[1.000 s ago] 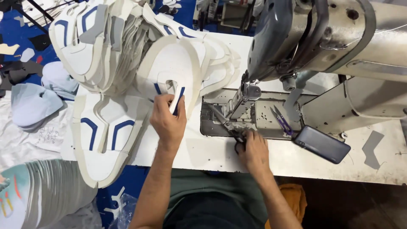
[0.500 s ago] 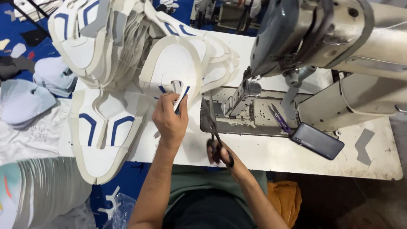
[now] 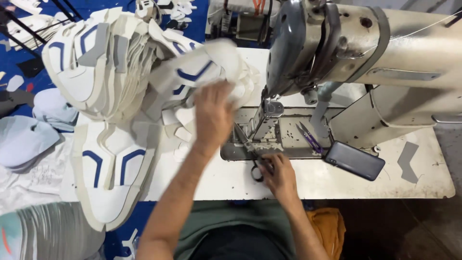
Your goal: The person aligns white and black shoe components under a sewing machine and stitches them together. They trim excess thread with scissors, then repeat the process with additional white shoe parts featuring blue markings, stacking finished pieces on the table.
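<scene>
Scissors in right hand; blurred left hand apparently lifts white piece.
</scene>
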